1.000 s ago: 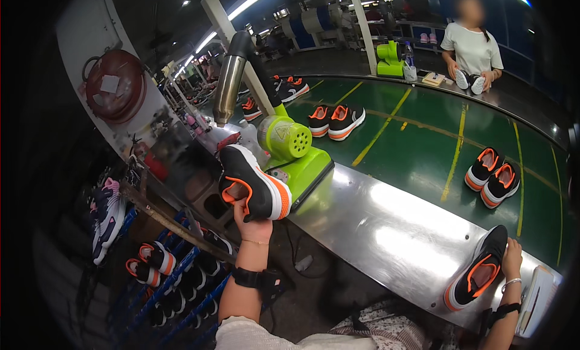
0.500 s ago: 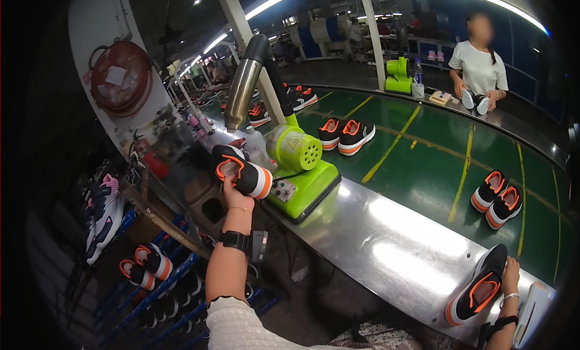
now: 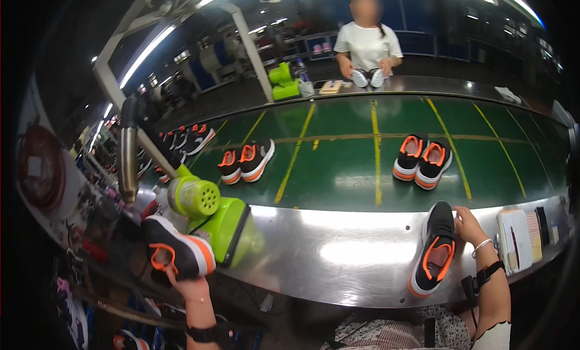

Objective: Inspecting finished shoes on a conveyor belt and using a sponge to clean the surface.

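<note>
My left hand (image 3: 190,289) is closed around the heel end of a black sneaker (image 3: 192,256) with orange lining and a white-orange sole. It holds this sneaker tilted in the air, below the metal nozzle (image 3: 128,168) of a heat blower and beside its bright green base (image 3: 226,229). A matching sneaker (image 3: 436,253) stands upright on the shiny metal ledge (image 3: 356,253), toe pointing away. My right hand (image 3: 471,228) is against or just beside that sneaker's right side, fingers extended near its toe; whether they touch it is hard to tell.
Beyond the ledge runs a green conveyor belt (image 3: 338,168) with yellow lines, carrying pairs of sneakers (image 3: 248,161). A notepad (image 3: 515,238) lies right of my right hand. Across the belt a person (image 3: 368,45) holds shoes near another green blower (image 3: 284,84). A shoe rack is at lower left.
My view has turned to the right. The sneaker in my left hand has tilted and sits lower relative to the nozzle. My right hand stays beside the other sneaker.
</note>
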A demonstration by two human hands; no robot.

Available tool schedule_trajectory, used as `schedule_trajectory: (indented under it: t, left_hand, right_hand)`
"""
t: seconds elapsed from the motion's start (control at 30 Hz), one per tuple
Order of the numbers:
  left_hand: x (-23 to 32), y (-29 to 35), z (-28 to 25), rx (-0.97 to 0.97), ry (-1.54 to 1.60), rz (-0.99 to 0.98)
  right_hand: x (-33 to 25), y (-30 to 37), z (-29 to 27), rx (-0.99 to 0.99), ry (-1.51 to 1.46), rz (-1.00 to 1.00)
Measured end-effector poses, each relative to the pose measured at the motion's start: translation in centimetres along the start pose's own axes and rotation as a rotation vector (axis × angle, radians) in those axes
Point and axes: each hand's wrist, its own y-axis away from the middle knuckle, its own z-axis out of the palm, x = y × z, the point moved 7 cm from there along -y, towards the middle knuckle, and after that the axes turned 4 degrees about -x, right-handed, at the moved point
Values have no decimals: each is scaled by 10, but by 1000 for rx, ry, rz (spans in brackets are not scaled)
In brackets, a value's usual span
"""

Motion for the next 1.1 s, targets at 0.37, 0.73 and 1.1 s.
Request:
schedule_trajectory:
  t: [0.37, 0.73, 1.1]
  left_hand:
    - [-245, 211, 166, -337, -81, -1061]
    - [-278, 271, 228, -562, -210, -1105]
    - [-295, 177, 219, -431, -396, -785]
  right_hand:
    - [-223, 115, -64, -311, -44, -373]
    - [-188, 113, 4, -243, 254, -175]
    - [-141, 85, -105, -88, 254, -349]
